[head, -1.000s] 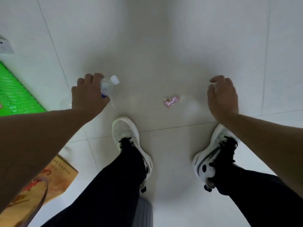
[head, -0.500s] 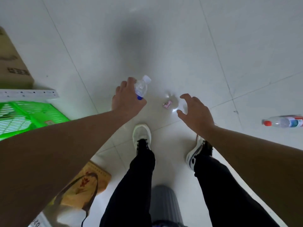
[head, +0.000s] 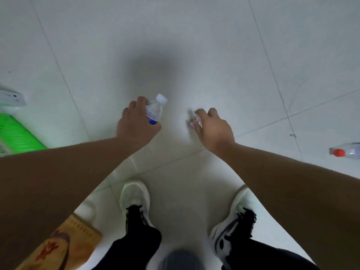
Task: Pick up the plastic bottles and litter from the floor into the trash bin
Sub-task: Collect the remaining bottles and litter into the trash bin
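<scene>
Nearest the camera, two white shoes (head: 135, 197) are planted on the pale tiled floor (head: 194, 45), with a brown paper bag (head: 64, 244) at lower left. Farther out, a clear plastic bottle (head: 155, 110) with a white cap is gripped in the curled fingers of the left hand (head: 136, 125). The pink wrapper (head: 191, 122) is touched by the bent, narrowly spread fingers of the right hand (head: 214, 129); whether it is pinched cannot be told. A red-capped bottle (head: 345, 151) is seen lying at the right edge

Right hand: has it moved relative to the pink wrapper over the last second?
Yes. The right hand closed in leftward on the pink wrapper lying on the floor; its fingers now reach it.
</scene>
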Demonstrator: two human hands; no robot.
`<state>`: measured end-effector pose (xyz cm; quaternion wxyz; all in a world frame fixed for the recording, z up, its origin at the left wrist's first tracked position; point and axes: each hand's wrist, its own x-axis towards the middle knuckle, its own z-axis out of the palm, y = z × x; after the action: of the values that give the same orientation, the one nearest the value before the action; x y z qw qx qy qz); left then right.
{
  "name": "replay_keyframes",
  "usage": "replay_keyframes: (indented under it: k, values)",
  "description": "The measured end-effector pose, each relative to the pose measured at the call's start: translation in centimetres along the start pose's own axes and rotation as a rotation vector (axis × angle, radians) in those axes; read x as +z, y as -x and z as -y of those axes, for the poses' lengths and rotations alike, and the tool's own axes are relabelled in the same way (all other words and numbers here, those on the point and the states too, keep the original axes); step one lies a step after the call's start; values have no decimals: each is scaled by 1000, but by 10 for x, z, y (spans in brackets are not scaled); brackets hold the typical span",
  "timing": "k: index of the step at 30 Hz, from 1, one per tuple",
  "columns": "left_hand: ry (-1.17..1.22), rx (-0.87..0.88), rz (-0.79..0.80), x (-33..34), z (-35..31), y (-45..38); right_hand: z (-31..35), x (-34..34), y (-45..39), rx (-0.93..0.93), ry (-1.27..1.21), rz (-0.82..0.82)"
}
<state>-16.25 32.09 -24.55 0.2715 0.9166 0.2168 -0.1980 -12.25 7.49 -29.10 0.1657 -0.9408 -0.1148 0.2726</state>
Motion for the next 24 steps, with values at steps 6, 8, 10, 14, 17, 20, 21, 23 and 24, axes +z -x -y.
replay_keyframes:
  k: [6,8,10,14,17,20,21,23,24]
  values:
    - [-24,67,-37,70,50,-22,-29,101,-25,5,114,14]
    - [-60,101,-25,80,54,-18,-41,111,-14,-29,125,2]
    - [-93,105,0,82,50,-10,-48,102,2,-54,130,-32]
    - [-143,149,94,64,-7,21,-69,34,51,209,-120,-83]
    - [-167,213,159,44,-82,48,-107,-37,103,415,-181,-152]
    - [-182,318,209,31,-174,73,-160,-107,171,570,-191,-240]
    - [-187,361,226,28,-205,80,-176,-126,194,606,-192,-267]
    - [-197,458,251,24,-267,94,-203,-156,242,684,-212,-297]
    - [-199,494,264,22,-296,100,-214,-167,264,722,-228,-302]
